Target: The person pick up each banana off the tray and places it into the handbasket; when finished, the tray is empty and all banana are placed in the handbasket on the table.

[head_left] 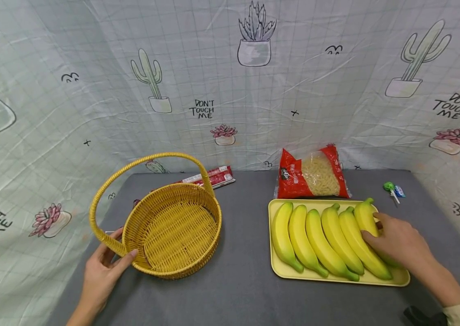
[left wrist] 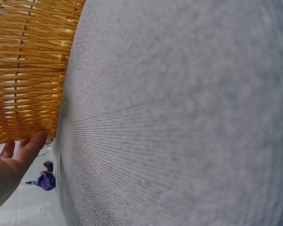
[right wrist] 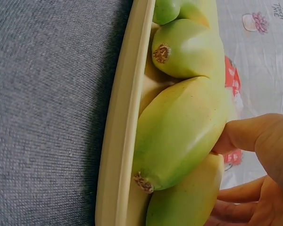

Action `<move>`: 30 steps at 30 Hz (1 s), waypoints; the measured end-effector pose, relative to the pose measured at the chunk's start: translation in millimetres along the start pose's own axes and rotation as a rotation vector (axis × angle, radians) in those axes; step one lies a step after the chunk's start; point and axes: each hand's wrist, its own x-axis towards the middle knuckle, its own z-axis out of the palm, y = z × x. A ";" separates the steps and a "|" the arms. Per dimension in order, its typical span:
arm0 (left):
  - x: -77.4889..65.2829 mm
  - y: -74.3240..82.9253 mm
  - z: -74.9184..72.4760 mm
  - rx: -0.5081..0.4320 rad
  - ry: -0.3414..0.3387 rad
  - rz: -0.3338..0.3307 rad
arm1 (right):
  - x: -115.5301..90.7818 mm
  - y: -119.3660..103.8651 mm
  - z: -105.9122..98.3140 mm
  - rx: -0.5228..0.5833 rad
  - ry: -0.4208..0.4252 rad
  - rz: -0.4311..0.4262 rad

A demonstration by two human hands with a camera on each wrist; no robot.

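A yellow wicker basket [head_left: 182,235] with a tall arched handle stands at the left of the table. My left hand [head_left: 101,271] grips its left rim beside the handle's foot, thumb on the rim; in the left wrist view its fingers [left wrist: 35,141] lie against the woven side. On the right, several bananas lie side by side in a pale yellow tray [head_left: 278,269]. With thumb and fingers, my right hand [head_left: 401,237] pinches the rightmost banana [head_left: 364,216], which still lies in the tray. Its thumb [right wrist: 243,134] reaches between that banana [right wrist: 188,193] and its neighbour.
Behind the tray leans a red and clear bag of pasta [head_left: 319,176]. A green lollipop [head_left: 389,186] lies at the far right. Long red packets [head_left: 221,176] lie behind the basket. Printed cloth walls [head_left: 238,90] enclose the table's back and sides.
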 end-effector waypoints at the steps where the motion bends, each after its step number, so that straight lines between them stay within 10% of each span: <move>1: -0.1 -0.2 0.0 -0.001 -0.002 0.003 | 0.4 -0.1 -0.3 0.003 -0.003 0.008; 30: -2.2 -3.5 1.5 0.016 -0.026 0.000 | 0.3 -4.7 4.5 0.157 0.198 -0.032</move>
